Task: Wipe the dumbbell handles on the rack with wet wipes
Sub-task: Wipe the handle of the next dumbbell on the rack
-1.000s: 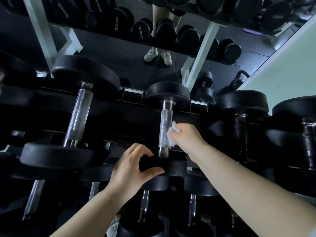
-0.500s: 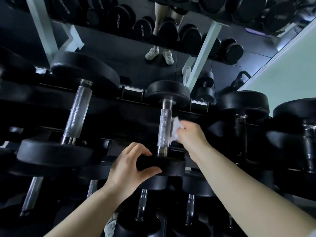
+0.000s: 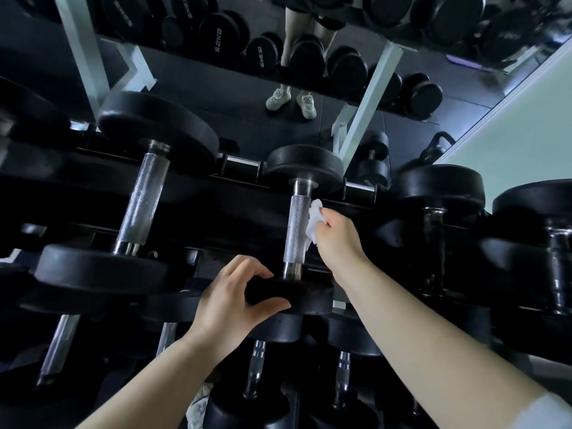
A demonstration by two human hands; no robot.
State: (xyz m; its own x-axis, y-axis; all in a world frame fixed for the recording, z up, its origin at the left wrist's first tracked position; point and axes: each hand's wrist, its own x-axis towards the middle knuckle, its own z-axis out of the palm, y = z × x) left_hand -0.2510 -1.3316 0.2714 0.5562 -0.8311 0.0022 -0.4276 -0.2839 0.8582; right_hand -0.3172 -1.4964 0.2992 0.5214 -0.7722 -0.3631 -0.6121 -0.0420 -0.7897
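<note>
Both hands worked on one dumbbell (image 3: 305,168) lying in the middle of the rack (image 3: 216,218). The left hand (image 3: 235,292) gripped its near head (image 3: 309,300), fingers curled over the top and thumb under the rim, holding it steady. The right hand (image 3: 337,243) pinched a crumpled white wipe (image 3: 314,222) against the right side of the knurled handle (image 3: 297,233).

Over the last second the wipe had climbed. A second before, it sat around the middle of the knurling, with the right hand low and close to the near head. Half a second before, it was a little higher. Now its top edge reached nearly to the far end of the knurling, just below the smooth collar under the far head. The stroke ran away from the person, along the handle's right flank.

For the task, that suggested one pass along this side was about done. The left flank and underside had probably not been reached in this stroke, so a turn of the dumbbell or a wrap of the wipe seemed due.

The left hand had kept the same grip throughout. The larger handle (image 3: 144,199) to the left looked untouched in all three frames. The view had drifted only slightly.
</note>
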